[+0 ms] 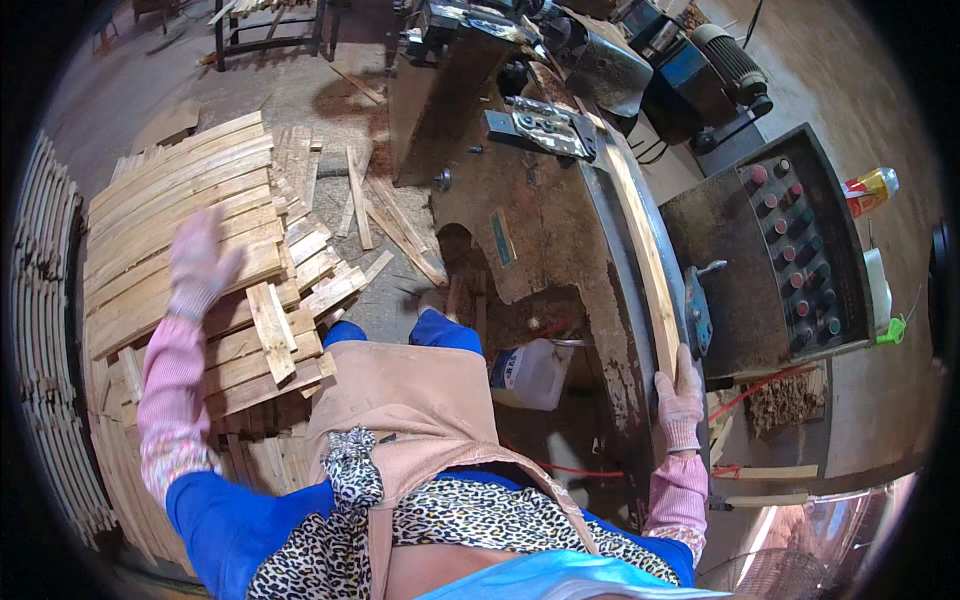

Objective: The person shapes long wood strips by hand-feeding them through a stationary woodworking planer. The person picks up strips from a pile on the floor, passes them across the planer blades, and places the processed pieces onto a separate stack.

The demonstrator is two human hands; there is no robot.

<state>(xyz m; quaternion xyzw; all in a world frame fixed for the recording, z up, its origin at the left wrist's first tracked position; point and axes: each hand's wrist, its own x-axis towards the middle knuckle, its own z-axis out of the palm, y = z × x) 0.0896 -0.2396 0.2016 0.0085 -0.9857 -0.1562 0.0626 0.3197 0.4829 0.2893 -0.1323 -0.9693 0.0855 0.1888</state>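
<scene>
On my left, a stack of pale wooden slats lies in rows, and my left hand, in a light glove, is over the top slats. Its fingers are stretched out with the thumb apart, slightly blurred, and nothing is in its grasp; whether it touches the wood I cannot tell. My right hand, also gloved, grips the near end of a long wooden strip. That strip lies lengthwise along the metal guide of a woodworking machine, its far end beside a metal fitting.
A control panel with several buttons stands right of the guide, near a blue clamp handle. Loose offcuts litter the floor. A white plastic jug sits under the machine. More slats are stacked at far left.
</scene>
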